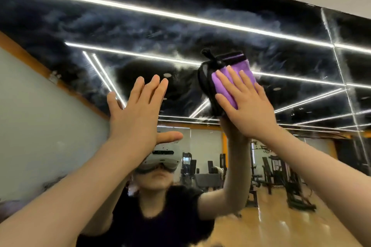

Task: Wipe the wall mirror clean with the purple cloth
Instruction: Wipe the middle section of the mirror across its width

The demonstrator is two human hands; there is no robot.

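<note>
The wall mirror (180,32) fills most of the head view and shows hazy white smears across its dark upper part. My right hand (247,106) presses the purple cloth (224,84) flat against the glass with straight fingers, high and right of centre. The cloth's black underside and a knotted end show as a reflection beside it. My left hand (138,114) is raised with fingers straight, flat on or just off the glass left of the cloth; which one is unclear. It holds nothing.
A pale wall (40,126) with an orange trim strip borders the mirror on the left. A vertical seam (341,78) between mirror panels runs at the right. The glass reflects a person wearing a headset, gym machines (285,182) and a wooden floor.
</note>
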